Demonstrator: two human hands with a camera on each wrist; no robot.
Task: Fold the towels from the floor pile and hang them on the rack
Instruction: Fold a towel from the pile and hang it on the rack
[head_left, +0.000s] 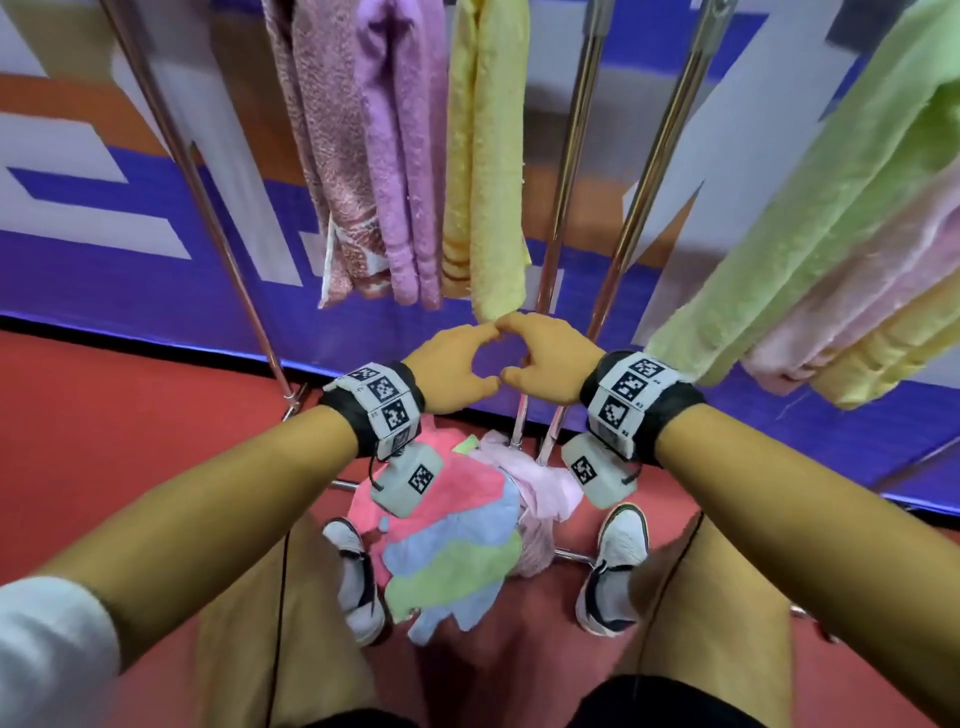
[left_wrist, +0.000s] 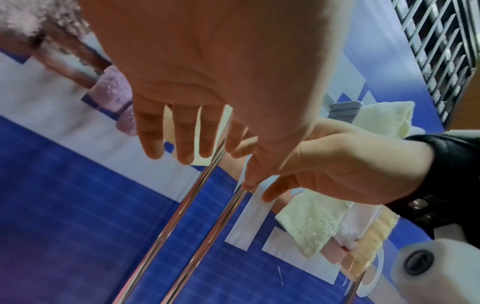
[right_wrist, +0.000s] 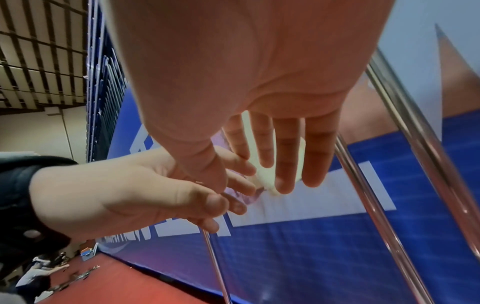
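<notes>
both empty, fingers relaxed: left hand and right hand meet below the hung yellow towel. better to bend for the floor pile, lifting one towel by its corners.

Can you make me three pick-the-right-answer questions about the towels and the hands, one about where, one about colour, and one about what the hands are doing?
1. Where is the pile of unfolded towels?
A. On the red floor between the person's shoes
B. On a chair
C. In a basket

2. What colour is the hanging towel just above the two hands?
A. Black
B. Yellow
C. Red

3. What are the hands doing?
A. Each grips a towel
B. Both open, holding nothing
C. Both grip a rack pole

Answers:
1. A: the towel pile lies on the floor by the white shoes.
2. B: the yellow towel ends just over the hands.
3. B: the left hand and right hand meet at the fingertips, and both wrist views show straight fingers with nothing in them.
</notes>
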